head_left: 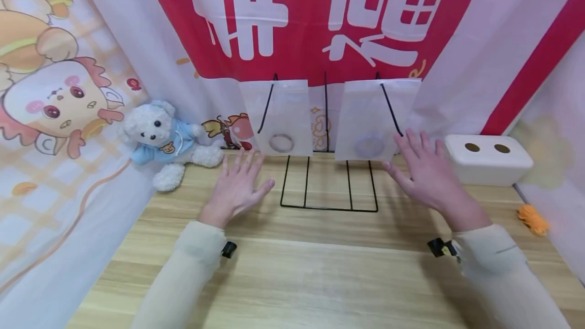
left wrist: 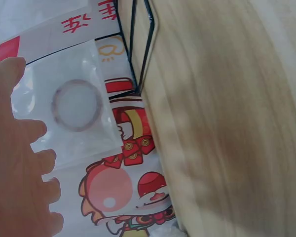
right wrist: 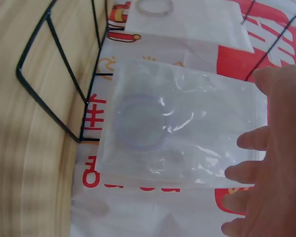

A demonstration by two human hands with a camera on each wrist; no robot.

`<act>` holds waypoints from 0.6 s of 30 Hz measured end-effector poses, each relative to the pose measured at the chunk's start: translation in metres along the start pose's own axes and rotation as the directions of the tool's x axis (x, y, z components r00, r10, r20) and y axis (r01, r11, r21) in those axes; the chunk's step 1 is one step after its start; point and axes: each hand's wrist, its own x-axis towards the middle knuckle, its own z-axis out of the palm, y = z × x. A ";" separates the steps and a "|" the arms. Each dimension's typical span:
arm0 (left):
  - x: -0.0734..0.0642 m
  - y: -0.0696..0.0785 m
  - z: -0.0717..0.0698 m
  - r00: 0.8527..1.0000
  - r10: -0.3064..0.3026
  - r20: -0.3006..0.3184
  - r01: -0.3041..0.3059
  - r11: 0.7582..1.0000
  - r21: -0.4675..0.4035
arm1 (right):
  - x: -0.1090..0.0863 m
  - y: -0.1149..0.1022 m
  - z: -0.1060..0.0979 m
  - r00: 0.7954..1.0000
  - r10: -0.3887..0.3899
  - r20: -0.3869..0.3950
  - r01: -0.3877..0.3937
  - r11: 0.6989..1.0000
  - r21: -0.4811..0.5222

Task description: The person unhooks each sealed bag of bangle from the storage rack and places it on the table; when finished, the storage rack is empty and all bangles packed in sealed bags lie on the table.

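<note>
Two clear plastic bags hang from the prongs of a black wire rack (head_left: 329, 209) against the back cloth. The left bag (head_left: 285, 108) contains a brownish bangle (left wrist: 55, 106) at its bottom. In the right bag (right wrist: 207, 118) lies a pale lilac bangle (right wrist: 119, 123). My left hand (head_left: 235, 184) is spread beside the left bag, palm down with fingers straight, holding nothing. Fingers apart, my right hand (head_left: 425, 174) is at the lower right edge of the right bag, close to the prong tip; it holds nothing either. The rack's base loop stands on the wooden table.
A white plush bear (head_left: 160, 136) in a blue top sits at the left back. To the right are a white box (head_left: 489, 166) with two round holes and a small orange item (head_left: 533, 219). The wooden table (head_left: 311, 288) meets printed cloth walls at back and sides.
</note>
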 end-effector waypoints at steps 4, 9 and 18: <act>0.004 0.000 0.005 1.000 0.009 0.027 -0.009 1.000 -0.010 | 0.002 0.006 -0.007 1.000 -0.005 -0.028 0.008 0.996 0.088; 0.010 0.002 0.013 0.998 0.030 0.057 -0.028 0.999 -0.023 | 0.003 0.014 -0.013 0.995 0.037 -0.093 -0.016 0.977 0.214; 0.022 0.008 0.030 0.992 0.068 0.105 -0.063 0.997 -0.054 | 0.005 0.029 -0.012 0.936 0.188 -0.299 -0.043 0.900 0.434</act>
